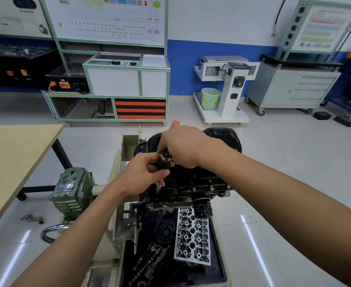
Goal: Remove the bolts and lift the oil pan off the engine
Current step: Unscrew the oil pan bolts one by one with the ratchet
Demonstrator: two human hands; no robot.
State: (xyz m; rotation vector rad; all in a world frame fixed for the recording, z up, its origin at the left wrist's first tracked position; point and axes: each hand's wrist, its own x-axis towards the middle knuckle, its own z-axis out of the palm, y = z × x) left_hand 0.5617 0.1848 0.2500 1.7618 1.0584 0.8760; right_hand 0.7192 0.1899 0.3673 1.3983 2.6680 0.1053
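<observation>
The black oil pan (pixel 222 139) sits on top of the inverted engine (pixel 191 181), which is mounted on a stand. A row of bolts (pixel 194 189) lines the pan's near flange. My left hand (pixel 141 175) grips the dark shaft of a socket tool (pixel 165 160), whose socket end (pixel 158 188) stands on the flange's left corner. My right hand (pixel 180 146) grips the tool's handle above, and its red end (pixel 175 122) pokes out past my knuckles. The bolt under the socket is hidden.
A black tray (pixel 220 266) below the engine holds a silver cylinder head (pixel 192 237), camshafts and dark covers. An oil filter (pixel 201 208) hangs off the engine. A green gearbox (pixel 71 193) sits on the stand's left, by a wooden table (pixel 11 162). Cabinets line the far wall.
</observation>
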